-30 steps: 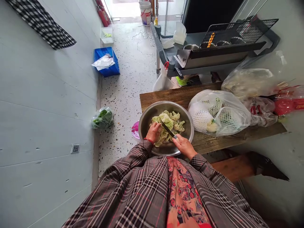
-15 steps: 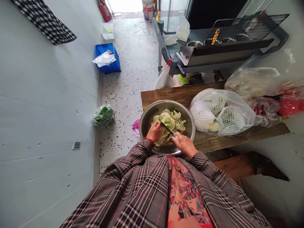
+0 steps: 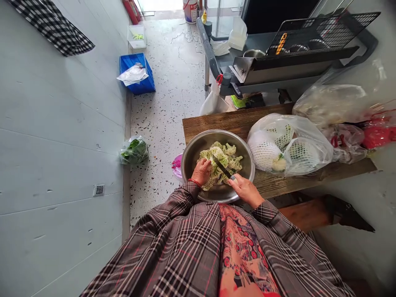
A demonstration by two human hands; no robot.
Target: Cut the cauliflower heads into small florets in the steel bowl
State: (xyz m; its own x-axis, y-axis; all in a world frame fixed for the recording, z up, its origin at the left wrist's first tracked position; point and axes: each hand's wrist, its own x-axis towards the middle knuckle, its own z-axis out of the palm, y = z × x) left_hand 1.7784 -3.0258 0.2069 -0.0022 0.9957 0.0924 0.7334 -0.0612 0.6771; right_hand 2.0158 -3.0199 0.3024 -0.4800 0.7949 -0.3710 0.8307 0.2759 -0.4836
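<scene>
A wide metal basin (image 3: 193,156) stands on the wooden bench, close to my body. My left hand (image 3: 202,170) is closed around a piece of cauliflower (image 3: 214,154) over the basin's left part. In my right hand (image 3: 246,189) is a knife (image 3: 221,166), gripped by its handle, the dark blade slanting up and left beside the held piece. Cut cauliflower florets (image 3: 235,163) lie in the basin beneath and to the right of the blade. My left fingertips are partly hidden by the cauliflower.
Right of the basin, a plastic bag (image 3: 320,146) of net-wrapped vegetables rests on the wooden bench (image 3: 213,121). A metal cart (image 3: 269,78) is behind it. A blue crate (image 3: 148,84), a bag of greens (image 3: 136,149) and a pink item (image 3: 176,165) are on the floor at left.
My right hand has drawn the knife a little right and down, so more of its blade shows clear of the cauliflower. My left hand keeps its hold. The view has shifted slightly.
</scene>
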